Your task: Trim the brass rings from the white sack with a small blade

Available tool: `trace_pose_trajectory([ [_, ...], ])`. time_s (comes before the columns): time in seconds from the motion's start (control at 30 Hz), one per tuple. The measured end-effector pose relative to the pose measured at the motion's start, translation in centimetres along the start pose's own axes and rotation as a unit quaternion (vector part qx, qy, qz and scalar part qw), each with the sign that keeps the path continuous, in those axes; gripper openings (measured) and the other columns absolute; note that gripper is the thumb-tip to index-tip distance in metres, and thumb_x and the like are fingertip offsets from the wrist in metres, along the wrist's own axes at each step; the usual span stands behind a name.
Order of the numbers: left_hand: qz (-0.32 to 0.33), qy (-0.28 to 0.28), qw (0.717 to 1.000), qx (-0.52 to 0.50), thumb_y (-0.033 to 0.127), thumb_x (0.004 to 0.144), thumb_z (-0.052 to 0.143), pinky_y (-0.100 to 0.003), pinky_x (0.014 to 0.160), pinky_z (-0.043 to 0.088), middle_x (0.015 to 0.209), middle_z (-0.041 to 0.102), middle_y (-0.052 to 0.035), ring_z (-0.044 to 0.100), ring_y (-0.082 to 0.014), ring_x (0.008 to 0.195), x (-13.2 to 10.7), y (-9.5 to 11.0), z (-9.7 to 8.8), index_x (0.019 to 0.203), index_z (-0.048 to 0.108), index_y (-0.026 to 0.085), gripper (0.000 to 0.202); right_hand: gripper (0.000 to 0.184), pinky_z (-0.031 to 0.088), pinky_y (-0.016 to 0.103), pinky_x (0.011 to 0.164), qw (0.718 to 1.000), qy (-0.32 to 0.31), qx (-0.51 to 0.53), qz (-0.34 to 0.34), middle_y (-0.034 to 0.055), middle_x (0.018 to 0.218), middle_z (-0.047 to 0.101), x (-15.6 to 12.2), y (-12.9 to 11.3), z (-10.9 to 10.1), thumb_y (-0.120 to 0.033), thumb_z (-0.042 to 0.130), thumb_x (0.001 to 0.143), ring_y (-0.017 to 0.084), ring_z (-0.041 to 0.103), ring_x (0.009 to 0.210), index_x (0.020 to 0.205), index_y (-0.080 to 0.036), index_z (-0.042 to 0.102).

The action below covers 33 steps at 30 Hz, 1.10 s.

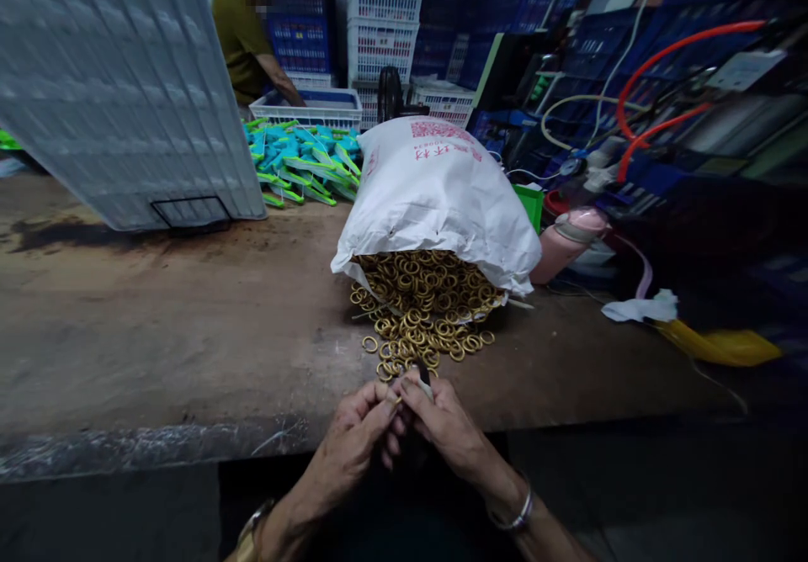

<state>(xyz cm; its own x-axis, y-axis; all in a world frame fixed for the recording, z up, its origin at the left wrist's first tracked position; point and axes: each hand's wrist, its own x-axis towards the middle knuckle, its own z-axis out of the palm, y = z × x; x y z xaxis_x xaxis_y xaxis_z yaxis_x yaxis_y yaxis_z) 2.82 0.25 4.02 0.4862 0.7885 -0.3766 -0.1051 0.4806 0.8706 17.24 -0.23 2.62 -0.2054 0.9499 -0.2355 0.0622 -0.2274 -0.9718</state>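
At the table's front edge, my left hand (357, 432) pinches a small brass-coloured ring (397, 400) between thumb and finger. Close beside it, almost touching, my right hand (454, 427) is closed around a small dark-tipped tool (423, 372); its exact kind is unclear. Just beyond the fingers lies a loose pile of brass-coloured rings (413, 339). These spill from the open mouth of a white woven sack (442, 183) lying on its side, with red print on top. Part of the fingers of both hands is hidden.
A grey-white plastic crate (132, 82) stands on edge on the wooden table (189, 318) at left. Behind are blue-green plastic parts (309, 154) and a person (243, 49) at a white crate (309, 114). A pink bottle (568, 242), red hose (669, 49) and yellow packet (720, 343) are at right.
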Motion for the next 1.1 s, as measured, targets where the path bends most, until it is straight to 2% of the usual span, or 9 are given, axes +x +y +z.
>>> trace_pose_trajectory([
  [0.13,-0.006,0.017,0.999,-0.034,0.051,0.073,0.058,-0.017,0.042,0.039,0.065,0.052,0.0020,0.046,-0.0056,0.047,-0.4,-1.6,-0.2,0.073,0.048,0.016,0.036,0.037,0.034,0.021,0.048,1.000,0.007,-0.019,0.010,-0.0028,0.056,0.050,0.0,0.2,0.1,-0.051,0.042,0.083,0.009,0.044,0.050,0.078,-0.016,0.055],
  [0.27,0.006,0.046,0.997,-0.058,0.048,0.074,0.058,-0.017,0.044,0.040,0.067,0.053,0.0018,0.048,-0.0061,0.049,-0.5,-2.2,-0.8,0.075,0.048,0.017,0.033,0.026,0.035,0.022,0.053,0.978,0.079,-0.191,-0.034,-0.0022,0.059,0.050,-0.4,0.8,0.0,-0.035,0.041,0.085,0.010,0.044,0.054,0.076,-0.017,0.057],
  [0.33,0.013,0.060,0.997,-0.052,0.047,0.075,0.057,-0.017,0.045,0.040,0.068,0.053,0.0014,0.048,-0.0064,0.051,-0.5,-2.3,-0.9,0.075,0.048,0.017,0.032,0.016,0.036,0.023,0.058,0.955,0.063,-0.278,-0.077,-0.0006,0.065,0.054,-0.7,1.4,-0.1,-0.023,0.042,0.082,0.012,0.048,0.060,0.078,-0.018,0.056],
  [0.4,0.023,0.065,0.997,-0.036,0.046,0.076,0.056,-0.018,0.046,0.041,0.068,0.053,0.0015,0.048,-0.0066,0.051,-0.5,-2.2,-0.8,0.075,0.048,0.017,0.031,0.018,0.037,0.023,0.062,0.938,0.028,-0.331,-0.104,0.0008,0.072,0.058,-1.0,1.9,-0.1,-0.011,0.041,0.076,0.013,0.051,0.065,0.083,-0.019,0.055],
  [0.5,0.040,0.061,0.997,-0.012,0.047,0.077,0.055,-0.018,0.045,0.041,0.063,0.050,0.0030,0.047,-0.0067,0.050,-0.6,-2.2,-0.5,0.074,0.047,0.017,0.031,0.028,0.037,0.023,0.063,0.924,0.010,-0.366,-0.112,0.0020,0.075,0.060,-1.2,2.2,0.0,-0.004,0.038,0.070,0.014,0.053,0.067,0.088,-0.018,0.053],
  [0.63,0.053,0.058,0.997,0.017,0.045,0.079,0.052,-0.018,0.047,0.041,0.062,0.047,0.0035,0.047,-0.0071,0.052,-0.7,-2.6,-0.4,0.073,0.045,0.017,0.030,0.028,0.035,0.023,0.060,0.913,0.007,-0.393,-0.109,0.0013,0.071,0.058,-1.2,1.9,0.1,-0.003,0.036,0.067,0.014,0.052,0.064,0.084,-0.019,0.051],
  [0.87,0.058,0.053,0.996,0.032,0.046,0.082,0.048,-0.020,0.050,0.041,0.068,0.050,0.0015,0.048,-0.0084,0.054,-1.3,-2.6,-0.4,0.073,0.045,0.017,0.030,0.035,0.034,0.022,0.060,0.913,-0.024,-0.400,-0.076,-0.0003,0.069,0.059,-1.2,2.0,0.0,-0.002,0.036,0.063,0.014,0.054,0.063,0.089,-0.020,0.051],
  [1.0,0.096,-0.030,0.993,0.067,0.039,0.084,0.048,-0.024,0.061,0.043,0.070,0.054,-0.0013,0.052,-0.0102,0.061,-3.0,-0.9,0.3,0.072,0.051,0.015,0.027,0.026,0.031,0.022,0.055,0.897,0.065,-0.437,-0.020,0.0016,0.068,0.059,-1.1,2.4,-2.1,-0.008,0.037,0.072,0.014,0.054,0.060,0.089,-0.019,0.052],
  [1.1,0.070,-0.065,0.995,-0.004,0.039,0.083,0.050,-0.026,0.063,0.045,0.075,0.058,-0.0039,0.054,-0.0115,0.062,-3.0,-0.5,0.5,0.074,0.054,0.015,0.026,0.020,0.032,0.024,0.056,0.871,0.154,-0.466,0.001,0.0027,0.065,0.058,-1.2,2.5,-4.3,-0.013,0.037,0.077,0.016,0.053,0.058,0.087,-0.018,0.053],
])
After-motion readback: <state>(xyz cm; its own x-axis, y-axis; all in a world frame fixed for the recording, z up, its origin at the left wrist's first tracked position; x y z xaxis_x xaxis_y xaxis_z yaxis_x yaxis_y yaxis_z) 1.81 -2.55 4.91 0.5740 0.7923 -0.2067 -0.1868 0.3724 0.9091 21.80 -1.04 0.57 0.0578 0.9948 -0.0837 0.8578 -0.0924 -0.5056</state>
